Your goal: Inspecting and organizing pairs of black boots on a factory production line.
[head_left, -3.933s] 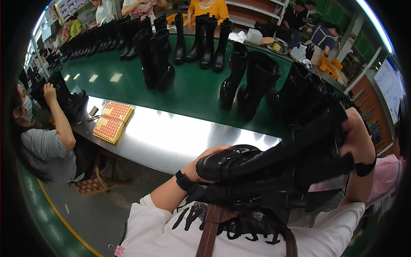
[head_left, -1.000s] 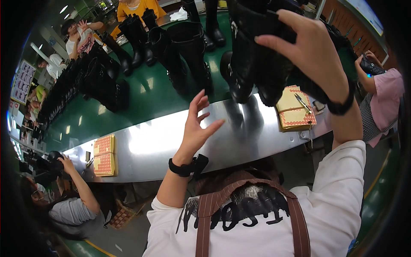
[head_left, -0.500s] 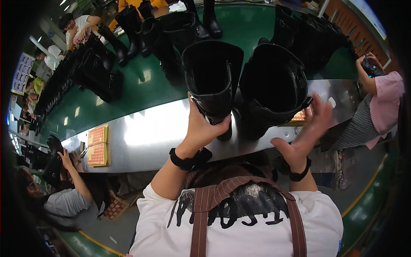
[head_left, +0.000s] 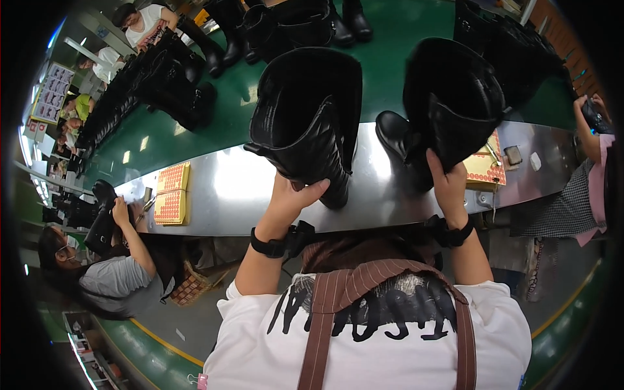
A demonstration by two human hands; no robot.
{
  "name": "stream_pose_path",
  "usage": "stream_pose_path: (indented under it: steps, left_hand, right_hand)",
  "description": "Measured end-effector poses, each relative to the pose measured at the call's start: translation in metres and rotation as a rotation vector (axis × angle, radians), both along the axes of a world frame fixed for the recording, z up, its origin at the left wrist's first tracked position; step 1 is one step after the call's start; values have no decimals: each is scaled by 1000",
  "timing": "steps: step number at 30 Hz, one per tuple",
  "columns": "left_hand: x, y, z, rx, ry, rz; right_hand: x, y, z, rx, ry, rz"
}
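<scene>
Two tall black leather boots stand upright on the metal bench strip in front of me, their shafts gaping toward me. My left hand (head_left: 286, 207) is wrapped round the lower shaft of the left boot (head_left: 328, 162), thumb on its near side. On the right, my right hand (head_left: 448, 187) grips the right boot (head_left: 448, 123) low on its shaft, with the thumb up and the fingers partly hidden. The toe of that right boot points to the left, between the two boots. Black bands circle both my wrists.
A metal strip (head_left: 237, 188) edges the green table (head_left: 390, 65), where several more black boots (head_left: 296, 23) stand. Yellow sticker sheets with red dots (head_left: 172, 207) lie left, others (head_left: 484, 174) right, beside a small block (head_left: 513, 155). Co-workers (head_left: 120, 279) sit or stand at both sides.
My right hand, earlier raised with fingers spread, now grips the right boot. The boots stand further apart, the right one turned so its toe shows. My left hand keeps hold of its boot.
</scene>
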State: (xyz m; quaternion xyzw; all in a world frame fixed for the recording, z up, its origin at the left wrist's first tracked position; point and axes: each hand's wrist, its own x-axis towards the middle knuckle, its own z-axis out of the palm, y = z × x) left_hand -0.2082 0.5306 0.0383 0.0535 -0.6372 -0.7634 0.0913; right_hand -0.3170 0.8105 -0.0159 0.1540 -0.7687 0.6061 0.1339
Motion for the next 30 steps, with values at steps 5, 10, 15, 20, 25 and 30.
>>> stream_pose_path:
  steps: [5,10,15,20,25,30]
  left_hand:
    - [-3,11,40,-152,599,233]
    - [4,19,107,-894,791,431]
    - [12,49,129,-1332,432,419]
    - [48,41,144,-1560,301,98]
    - [78,12,137,-1445,466,-205]
    - [88,-1,139,-1430,472,-286]
  right_hand:
    - [15,11,-2,-10,476,-283]
    - [36,8,27,117,454,505]
    - [24,-68,36,-198,-142,412]
    - [5,-112,39,-64,151,345]
    - [-3,-113,49,-18,-144,502]
    - [-4,-110,47,11,-187,541]
